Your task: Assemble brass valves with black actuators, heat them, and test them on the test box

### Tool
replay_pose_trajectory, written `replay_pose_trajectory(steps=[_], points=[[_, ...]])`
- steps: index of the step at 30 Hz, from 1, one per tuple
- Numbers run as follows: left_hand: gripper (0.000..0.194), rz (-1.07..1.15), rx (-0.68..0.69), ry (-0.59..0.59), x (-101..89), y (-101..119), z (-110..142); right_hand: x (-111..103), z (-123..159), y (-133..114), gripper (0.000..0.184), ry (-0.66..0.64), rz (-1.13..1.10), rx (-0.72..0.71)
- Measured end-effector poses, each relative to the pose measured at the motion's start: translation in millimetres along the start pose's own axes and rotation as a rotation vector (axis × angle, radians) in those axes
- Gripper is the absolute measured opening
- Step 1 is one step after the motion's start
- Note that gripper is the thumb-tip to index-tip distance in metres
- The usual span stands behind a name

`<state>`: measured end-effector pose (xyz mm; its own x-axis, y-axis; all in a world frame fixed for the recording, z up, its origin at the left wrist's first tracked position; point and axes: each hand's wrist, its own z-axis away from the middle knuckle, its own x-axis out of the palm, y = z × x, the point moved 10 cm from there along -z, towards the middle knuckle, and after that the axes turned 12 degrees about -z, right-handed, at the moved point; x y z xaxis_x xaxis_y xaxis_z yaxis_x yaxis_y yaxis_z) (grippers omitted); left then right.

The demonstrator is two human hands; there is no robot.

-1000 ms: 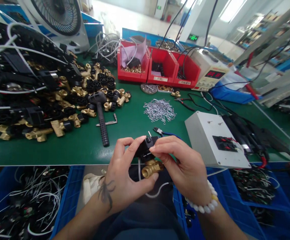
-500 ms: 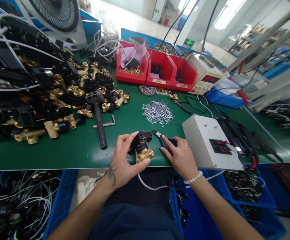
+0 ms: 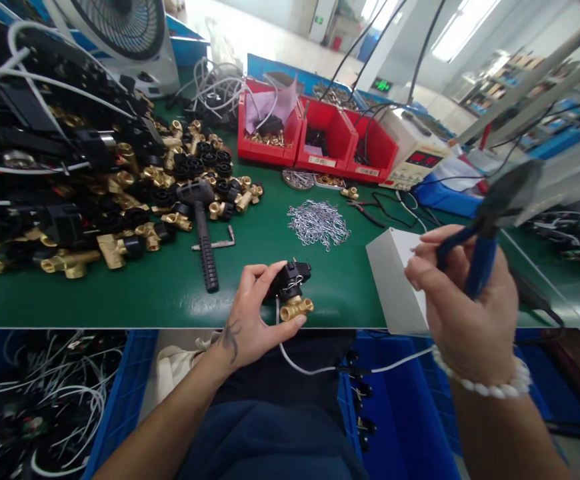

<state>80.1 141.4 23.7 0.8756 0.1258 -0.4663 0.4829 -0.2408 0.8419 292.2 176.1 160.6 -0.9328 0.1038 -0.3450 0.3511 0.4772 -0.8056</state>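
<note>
My left hand (image 3: 251, 317) grips a small valve (image 3: 293, 293) with a black plastic top and a brass body, held on the green mat near the table's front edge. A white wire (image 3: 315, 369) trails from the valve down toward my lap. My right hand (image 3: 465, 300) is raised to the right and closed on blue-handled pliers (image 3: 490, 223), jaws pointing up and away. A heap of small wire clips (image 3: 319, 222) lies on the mat behind the valve.
A pile of brass and black valve parts (image 3: 120, 200) covers the left of the table, with a black-handled tool (image 3: 205, 233) beside it. Red bins (image 3: 320, 137) and a meter (image 3: 420, 157) stand at the back. A white switch box (image 3: 395, 277) sits right. Blue crates (image 3: 45, 400) of wired parts sit below.
My right hand picked the blue pliers up off the mat and lifted them to the right. The left hand kept the valve almost in place.
</note>
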Motion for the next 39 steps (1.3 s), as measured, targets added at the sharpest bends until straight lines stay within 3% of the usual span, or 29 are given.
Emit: replay_pose_trajectory(steps=[1,2,5,6,7,8,11,12,13,14,17,18,19,23,24,25,28,29,30,34,35,36,39], points=[[0.073,0.009,0.0,-0.002,0.1,-0.3,-0.1,4.6,3.1,0.8,0.018,0.0,-0.01,-0.012],[0.073,0.018,-0.001,-0.003,0.3,-0.6,-0.2,16.9,6.0,4.4,0.019,-0.079,0.019,0.0],[0.073,0.035,-0.002,-0.01,1.3,-0.5,0.0,65.0,21.3,17.8,0.023,-0.544,0.272,0.053],[0.072,0.036,0.001,-0.011,1.5,0.1,0.1,70.6,24.2,16.9,0.024,-0.629,0.316,0.044],[0.072,0.036,0.001,-0.013,1.9,0.4,0.2,68.0,21.4,12.2,0.023,-0.62,0.325,0.025],[0.072,0.037,0.001,-0.015,2.1,0.6,0.3,58.2,14.1,5.1,0.021,-0.525,0.308,0.003],[0.071,0.047,0.003,-0.012,1.3,0.8,-0.1,18.6,-0.6,-8.8,0.015,-0.125,0.199,-0.046],[0.071,0.048,0.005,-0.014,1.3,0.8,-0.2,11.5,-0.3,-8.0,0.015,-0.043,0.177,-0.054],[0.071,0.046,0.007,-0.017,1.4,0.6,-0.3,13.5,1.0,-4.4,0.014,-0.045,0.172,-0.054],[0.071,0.043,0.012,-0.02,1.5,0.6,-0.3,25.1,3.0,1.7,0.015,-0.145,0.192,-0.041],[0.072,0.035,0.018,-0.036,2.6,0.0,0.2,70.5,19.6,21.8,0.021,-0.636,0.313,0.032],[0.073,0.037,0.018,-0.041,3.0,-0.2,0.4,73.5,20.6,22.3,0.022,-0.69,0.329,0.038],[0.073,0.042,0.015,-0.047,3.4,-0.4,0.5,67.7,14.5,18.6,0.022,-0.632,0.326,0.034],[0.072,0.067,0.002,-0.049,3.2,-0.9,0.0,11.8,-7.9,-2.4,0.012,-0.036,0.194,-0.032],[0.073,0.064,0.003,-0.048,3.2,-0.7,-0.2,10.8,-6.3,-0.9,0.011,-0.018,0.179,-0.031],[0.073,0.059,0.005,-0.049,3.2,-0.4,-0.4,20.0,-3.9,4.6,0.012,-0.104,0.193,-0.009],[0.073,0.057,0.004,-0.051,3.3,-0.5,-0.5,63.0,17.7,31.2,0.02,-0.611,0.338,0.116],[0.073,0.06,0.008,-0.051,3.1,0.0,-0.5,65.6,21.6,35.4,0.022,-0.68,0.372,0.136],[0.073,0.061,0.014,-0.052,3.2,0.6,-0.6,59.6,18.0,34.7,0.021,-0.632,0.383,0.133],[0.071,0.042,0.053,-0.044,2.8,4.7,-1.0,0.3,-1.8,9.1,0.013,0.012,0.199,-0.01],[0.071,0.037,0.055,-0.041,2.8,4.8,-1.1,-2.6,-0.2,6.2,0.012,0.058,0.168,-0.042],[0.071,0.034,0.055,-0.041,2.9,4.6,-1.2,6.2,1.1,6.5,0.011,-0.01,0.173,-0.053],[0.072,0.037,0.054,-0.042,3.0,3.9,-1.0,58.7,16.2,23.4,0.018,-0.543,0.335,0.035]])
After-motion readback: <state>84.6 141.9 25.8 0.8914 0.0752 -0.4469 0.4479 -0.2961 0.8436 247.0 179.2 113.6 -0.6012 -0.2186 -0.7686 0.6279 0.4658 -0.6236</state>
